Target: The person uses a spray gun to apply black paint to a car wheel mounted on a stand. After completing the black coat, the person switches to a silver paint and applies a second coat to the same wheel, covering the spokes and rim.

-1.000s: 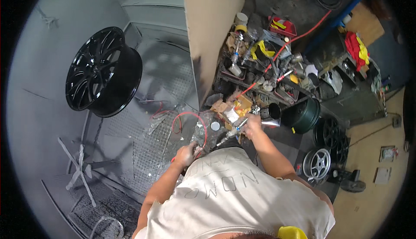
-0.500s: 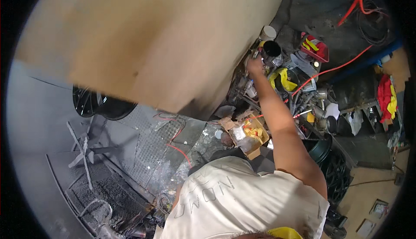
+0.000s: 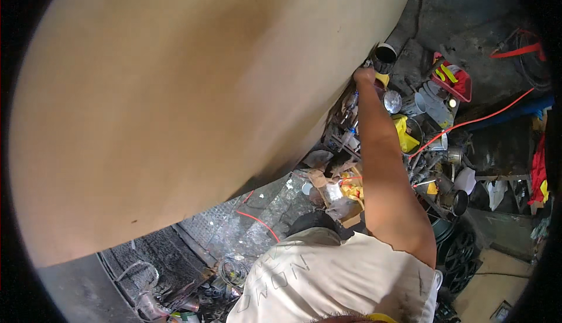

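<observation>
At the far end of my outstretched right arm, my right hand (image 3: pixel 365 76) is beside the edge of a large tan curved panel (image 3: pixel 193 89). Its fingers look curled, and whatever lies in them is too small to make out. Just beyond it stands a white-rimmed can (image 3: pixel 384 58) with a dark inside. Something yellow (image 3: pixel 382 80) shows right beside the hand, and a round silvery tin (image 3: pixel 392 101) is a little nearer. My left hand is out of view.
A red basket (image 3: pixel 466 91) with red and yellow cloths lies at the far right. An orange hose (image 3: pixel 486 122) crosses the clutter. Nearer are a yellow cloth (image 3: pixel 404 135) in a bucket and an open cardboard box (image 3: pixel 351 220). Dark shelves (image 3: pixel 497 153) stand at right.
My right hand has reached farther away along the panel edge. The view has shifted, so the panel covers more at left. The dark round opening beside the hand now appears beyond it.
</observation>
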Demonstrator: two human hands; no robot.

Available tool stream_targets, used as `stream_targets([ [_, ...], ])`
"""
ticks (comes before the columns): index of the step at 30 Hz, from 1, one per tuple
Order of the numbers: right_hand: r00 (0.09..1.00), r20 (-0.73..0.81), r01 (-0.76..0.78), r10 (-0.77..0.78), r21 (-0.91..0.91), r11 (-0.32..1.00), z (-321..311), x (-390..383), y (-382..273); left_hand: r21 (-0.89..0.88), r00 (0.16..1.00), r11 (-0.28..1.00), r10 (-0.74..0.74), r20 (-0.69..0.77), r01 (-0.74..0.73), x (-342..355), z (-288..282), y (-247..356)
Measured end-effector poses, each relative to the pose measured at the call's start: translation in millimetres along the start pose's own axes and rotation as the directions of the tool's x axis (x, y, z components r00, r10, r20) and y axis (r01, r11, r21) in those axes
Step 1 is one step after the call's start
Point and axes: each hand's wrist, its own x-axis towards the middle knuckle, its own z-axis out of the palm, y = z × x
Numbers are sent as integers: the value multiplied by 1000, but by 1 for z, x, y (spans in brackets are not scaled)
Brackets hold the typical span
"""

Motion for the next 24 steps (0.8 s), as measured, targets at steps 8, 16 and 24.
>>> stream_targets([
  [8,999,-41,-5,11,160,987,7,-3,21,14,1000,1000,16,16,-16,8,-10,23],
  [16,874,-362,441,-325,306,844,-25,-154,35,4,999,1000,21,38,-21,1,-7,18],
  [24,989,-132,119,-62,476,872,34,-116,126,-47,998,998,54,23,-53,-12,-2,8],
])
